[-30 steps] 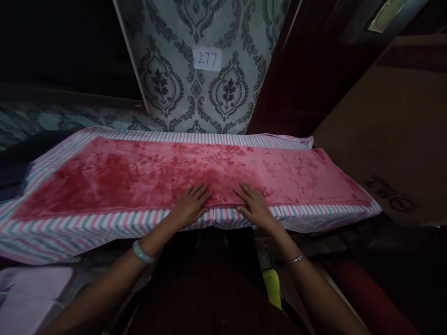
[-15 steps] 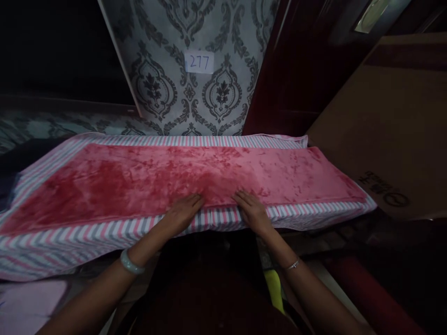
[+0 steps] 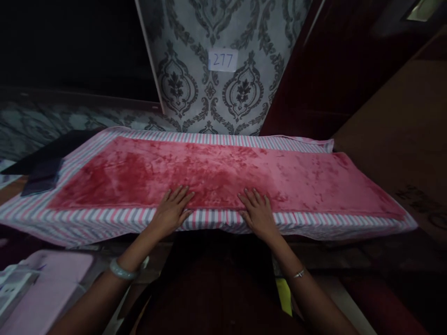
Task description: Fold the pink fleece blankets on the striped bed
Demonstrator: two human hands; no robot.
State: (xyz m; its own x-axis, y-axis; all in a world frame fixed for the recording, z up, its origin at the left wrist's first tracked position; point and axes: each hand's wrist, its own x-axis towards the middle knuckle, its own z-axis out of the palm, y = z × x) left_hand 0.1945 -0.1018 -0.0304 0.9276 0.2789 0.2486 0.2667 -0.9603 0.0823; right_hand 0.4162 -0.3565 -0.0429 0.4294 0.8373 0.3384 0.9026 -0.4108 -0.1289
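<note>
A long pink-red plush cloth [image 3: 216, 172] is spread flat over a striped pink, grey and white sheet [image 3: 115, 218]. On its near edge rests my left hand [image 3: 171, 209], palm down with the fingers spread. A short way to the right, my right hand [image 3: 256, 211] also lies flat on the plush, fingers apart. Both thumbs sit around the border where the plush meets the striped sheet. Neither hand grips anything.
Behind stands a patterned wall with a paper marked 277 [image 3: 222, 60]. A dark screen [image 3: 77, 51] hangs at the back left. On the right is a large cardboard box [image 3: 401, 125]. A dark folded cloth [image 3: 42, 177] lies at the left end.
My left hand has shifted left along the plush edge, and its fingers have spread. My right hand's fingers have opened out too. The view has turned a little to the left.
</note>
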